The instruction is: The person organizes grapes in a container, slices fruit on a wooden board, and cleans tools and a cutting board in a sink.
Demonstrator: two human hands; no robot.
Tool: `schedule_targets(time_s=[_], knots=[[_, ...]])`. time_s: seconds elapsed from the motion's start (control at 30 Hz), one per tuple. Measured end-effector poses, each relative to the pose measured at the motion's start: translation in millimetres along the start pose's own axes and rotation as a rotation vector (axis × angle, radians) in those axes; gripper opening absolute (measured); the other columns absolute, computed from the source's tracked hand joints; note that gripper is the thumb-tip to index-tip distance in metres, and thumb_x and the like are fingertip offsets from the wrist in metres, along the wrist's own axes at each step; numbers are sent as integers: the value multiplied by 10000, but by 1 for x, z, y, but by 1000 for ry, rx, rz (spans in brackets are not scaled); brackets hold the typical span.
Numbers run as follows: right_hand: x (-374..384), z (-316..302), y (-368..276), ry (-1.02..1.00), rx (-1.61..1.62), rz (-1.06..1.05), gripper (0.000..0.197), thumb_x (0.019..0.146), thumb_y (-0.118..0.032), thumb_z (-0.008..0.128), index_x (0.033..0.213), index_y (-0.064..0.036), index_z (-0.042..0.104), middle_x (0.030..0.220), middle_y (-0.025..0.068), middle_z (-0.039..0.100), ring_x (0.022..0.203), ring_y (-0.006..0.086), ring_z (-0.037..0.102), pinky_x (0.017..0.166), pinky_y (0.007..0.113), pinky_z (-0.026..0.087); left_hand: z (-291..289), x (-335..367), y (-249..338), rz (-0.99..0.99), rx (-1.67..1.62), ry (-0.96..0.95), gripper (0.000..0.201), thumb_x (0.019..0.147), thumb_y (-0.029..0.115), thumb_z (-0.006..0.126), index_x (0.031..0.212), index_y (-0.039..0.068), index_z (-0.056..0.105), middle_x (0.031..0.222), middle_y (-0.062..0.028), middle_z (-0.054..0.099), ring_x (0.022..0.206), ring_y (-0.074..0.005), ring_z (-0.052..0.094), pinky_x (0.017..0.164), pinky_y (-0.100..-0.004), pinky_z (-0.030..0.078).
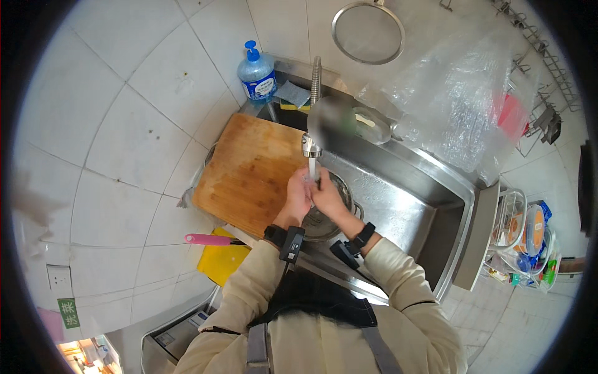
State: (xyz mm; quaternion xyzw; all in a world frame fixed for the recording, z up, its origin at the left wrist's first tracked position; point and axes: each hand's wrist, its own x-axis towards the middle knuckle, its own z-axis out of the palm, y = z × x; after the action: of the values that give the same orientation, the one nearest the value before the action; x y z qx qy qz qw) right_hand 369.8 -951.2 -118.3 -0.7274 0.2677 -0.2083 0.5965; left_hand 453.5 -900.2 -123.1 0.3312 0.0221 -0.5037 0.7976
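Observation:
My left hand (298, 193) and my right hand (329, 198) meet under the running tap (311, 145), fingers curled toward each other. Water (313, 165) falls onto the fingertips. Whatever they hold, if anything, is too small and covered to make out. Below them a round metal pot (322, 229) with a loop handle stands in the steel sink (398, 181), partly hidden by my hands and wrists. A wooden cutting board (252, 174) lies over the sink's left side, close beside my left hand.
A blue pump bottle (257, 81) and a grey scouring pad (293, 93) stand at the back corner. A round strainer (367, 34) and clear plastic bags (455, 100) hang behind the sink. A pink-handled utensil (208, 239) lies left of my left forearm, over something yellow (219, 262).

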Motion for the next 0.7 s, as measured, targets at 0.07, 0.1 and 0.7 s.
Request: schedule_targets(time_s=[0.07, 0.1, 0.7], knots=[[2, 5, -5, -19, -112, -27, 378, 846, -172, 499, 1197, -74, 403, 960, 233, 553, 827, 354, 564, 759, 374, 436, -11, 1, 4, -6, 133, -118, 216, 872, 187, 417, 1044, 86, 499, 896, -35, 558, 794, -137, 538, 700, -264, 436], [7, 3, -1, -27, -136, -38, 297, 851, -157, 480, 1131, -69, 437, 935, 208, 552, 790, 322, 563, 716, 365, 440, -3, -3, 6, -6, 129, -123, 216, 872, 187, 417, 1044, 86, 499, 896, -35, 558, 794, -137, 538, 700, -264, 436], [7, -12, 34, -37, 1032, 488, 339, 933, -247, 325, 1148, -18, 452, 1067, 96, 534, 950, 193, 513, 800, 314, 418, 12, -43, 0, -29, 402, -68, 318, 893, 229, 412, 1173, 82, 450, 843, 13, 517, 641, -67, 446, 562, -193, 379]])
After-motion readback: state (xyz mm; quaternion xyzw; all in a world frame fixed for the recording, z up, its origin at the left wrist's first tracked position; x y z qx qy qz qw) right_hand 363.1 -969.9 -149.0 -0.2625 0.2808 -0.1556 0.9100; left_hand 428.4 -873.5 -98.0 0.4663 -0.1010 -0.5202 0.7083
